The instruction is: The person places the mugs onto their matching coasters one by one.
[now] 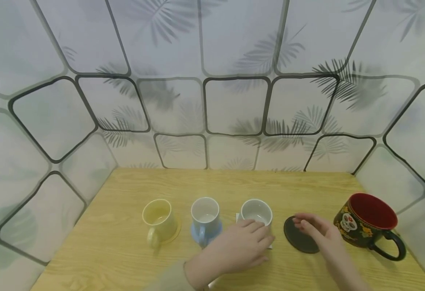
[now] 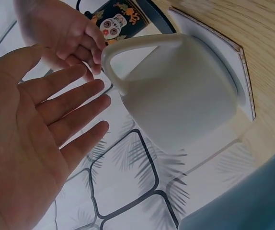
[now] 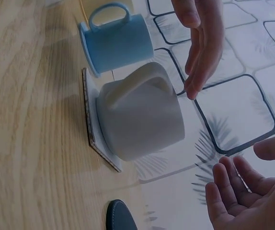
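Note:
A white mug [image 1: 257, 211] stands upright on a square white coaster [image 3: 92, 115]. My left hand [image 1: 238, 247] is just in front of it, fingers extended and holding nothing; in the left wrist view the fingertips are near the mug's handle [image 2: 113, 62]. Over a round black coaster [image 1: 301, 237] hovers my right hand [image 1: 325, 236], its fingers loosely bent around nothing. To the right of that hand stands a big black mug [image 1: 365, 224] with a red inside, a skull and flowers.
Left of the white mug, a light blue mug [image 1: 205, 214] stands on a round blue coaster [image 1: 217, 230]. Farther left is a yellow mug [image 1: 163, 226] on a round yellow coaster [image 1: 177, 228]. Patterned curtain-like walls [image 1: 234, 105] border the wooden table [image 1: 118, 226] at the back and sides.

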{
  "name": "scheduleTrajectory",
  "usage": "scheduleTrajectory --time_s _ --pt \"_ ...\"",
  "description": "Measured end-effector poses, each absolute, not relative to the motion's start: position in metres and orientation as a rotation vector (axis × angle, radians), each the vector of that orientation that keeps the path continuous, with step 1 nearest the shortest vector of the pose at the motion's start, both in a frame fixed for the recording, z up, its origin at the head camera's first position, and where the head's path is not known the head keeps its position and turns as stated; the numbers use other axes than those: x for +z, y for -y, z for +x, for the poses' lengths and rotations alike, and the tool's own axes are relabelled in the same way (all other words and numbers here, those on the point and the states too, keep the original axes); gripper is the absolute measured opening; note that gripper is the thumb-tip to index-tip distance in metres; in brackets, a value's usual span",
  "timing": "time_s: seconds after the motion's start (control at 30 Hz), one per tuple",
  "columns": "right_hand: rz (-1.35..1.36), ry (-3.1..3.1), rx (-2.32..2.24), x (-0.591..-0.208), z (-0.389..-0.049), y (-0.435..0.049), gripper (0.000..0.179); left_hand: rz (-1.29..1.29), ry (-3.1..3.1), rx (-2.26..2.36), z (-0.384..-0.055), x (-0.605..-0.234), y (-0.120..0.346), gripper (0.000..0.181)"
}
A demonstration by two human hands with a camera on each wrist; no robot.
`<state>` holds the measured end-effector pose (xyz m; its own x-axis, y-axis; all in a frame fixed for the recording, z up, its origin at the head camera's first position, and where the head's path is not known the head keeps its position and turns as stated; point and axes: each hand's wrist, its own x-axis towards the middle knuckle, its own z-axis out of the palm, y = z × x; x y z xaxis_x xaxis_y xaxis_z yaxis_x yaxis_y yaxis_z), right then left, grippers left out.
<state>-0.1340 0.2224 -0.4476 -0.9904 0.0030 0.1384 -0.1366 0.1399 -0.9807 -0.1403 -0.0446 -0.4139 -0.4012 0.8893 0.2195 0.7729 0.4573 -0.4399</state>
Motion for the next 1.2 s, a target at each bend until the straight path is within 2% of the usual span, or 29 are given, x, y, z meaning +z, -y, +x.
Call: scheduleTrajectory --time_s 0.23,0.83,1.2 --pt "0.122 2.264 1.985 -0.442 -0.133 -0.233 0.026 -1.427 2.310 0.381 -0.142 -0.415 0.038 0.048" --pt "0.065 2.198 2.007 -0.435 -0.127 -0.267 0.023 -1.522 2.268 0.456 -0.144 -0.419 0.014 0.045" --pt "0.028 2.111 2.106 -0.436 -0.124 -0.291 0.030 -1.544 2.247 0.424 -0.146 -0.431 -0.002 0.044"
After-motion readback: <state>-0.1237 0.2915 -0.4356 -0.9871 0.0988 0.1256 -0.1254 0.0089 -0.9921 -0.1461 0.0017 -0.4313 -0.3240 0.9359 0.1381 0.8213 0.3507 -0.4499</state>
